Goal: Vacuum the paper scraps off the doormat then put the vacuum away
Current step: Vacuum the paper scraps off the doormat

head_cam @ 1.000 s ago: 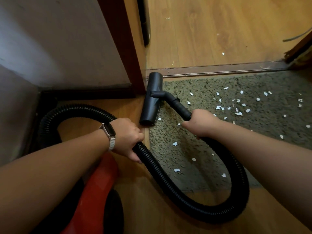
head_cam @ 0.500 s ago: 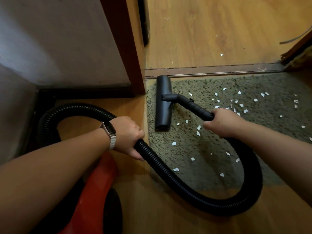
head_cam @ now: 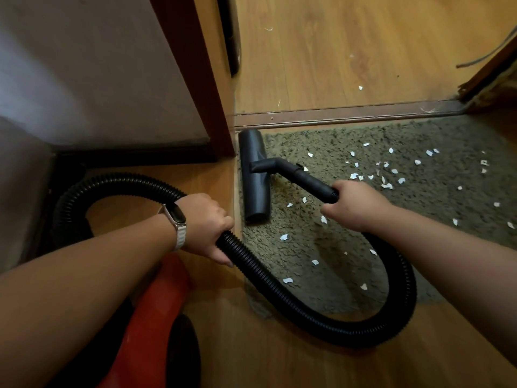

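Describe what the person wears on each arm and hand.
Both forearms are bare, with no sleeves in view. The left wrist carries a watch with a dark oblong face and a pale band. The right hand and its wrist wear nothing; no rings or gloves show.

Door frame perhaps touching nozzle

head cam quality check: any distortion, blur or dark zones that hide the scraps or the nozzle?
Head view: wide-angle bend bows the door frame and threshold strip; light is dim and warm, with the lower-left corner around the red vacuum body in deep shadow; paper scraps stay crisp on the doormat, and the floor nozzle is sharp, without glare.
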`<state>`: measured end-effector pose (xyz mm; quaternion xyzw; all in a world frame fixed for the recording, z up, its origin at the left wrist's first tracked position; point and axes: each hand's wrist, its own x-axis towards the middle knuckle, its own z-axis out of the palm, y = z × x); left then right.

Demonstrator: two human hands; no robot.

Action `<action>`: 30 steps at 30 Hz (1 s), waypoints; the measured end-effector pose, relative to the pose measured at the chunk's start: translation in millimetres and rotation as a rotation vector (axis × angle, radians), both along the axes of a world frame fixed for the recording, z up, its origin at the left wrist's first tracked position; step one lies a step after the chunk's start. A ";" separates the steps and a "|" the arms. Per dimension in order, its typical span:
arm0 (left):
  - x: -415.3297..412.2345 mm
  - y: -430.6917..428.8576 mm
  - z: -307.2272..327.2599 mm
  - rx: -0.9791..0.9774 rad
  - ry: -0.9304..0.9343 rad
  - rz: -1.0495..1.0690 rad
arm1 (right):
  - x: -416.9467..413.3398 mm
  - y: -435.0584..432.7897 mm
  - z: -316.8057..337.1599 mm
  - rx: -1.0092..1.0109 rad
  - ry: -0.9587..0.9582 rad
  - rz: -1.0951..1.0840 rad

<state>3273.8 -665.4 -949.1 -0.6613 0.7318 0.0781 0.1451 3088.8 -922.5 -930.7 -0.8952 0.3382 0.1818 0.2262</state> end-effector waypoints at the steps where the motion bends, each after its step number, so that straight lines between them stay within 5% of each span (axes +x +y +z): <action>1: 0.5 -1.0 -0.6 0.010 -0.003 0.008 | -3.4 -4.5 0.4 0.001 0.011 -0.007; 17: -79.0 -30.2 -25.9 0.247 -0.007 -0.200 | -59.4 -24.9 -1.6 -0.032 -0.035 -0.066; 22: -67.9 -29.5 -22.0 0.149 0.044 -0.217 | -64.7 -20.9 -0.9 -0.049 0.006 0.011; 30: -57.7 -39.0 -20.4 0.084 0.068 -0.151 | -93.5 -70.9 1.7 -0.093 -0.014 -0.161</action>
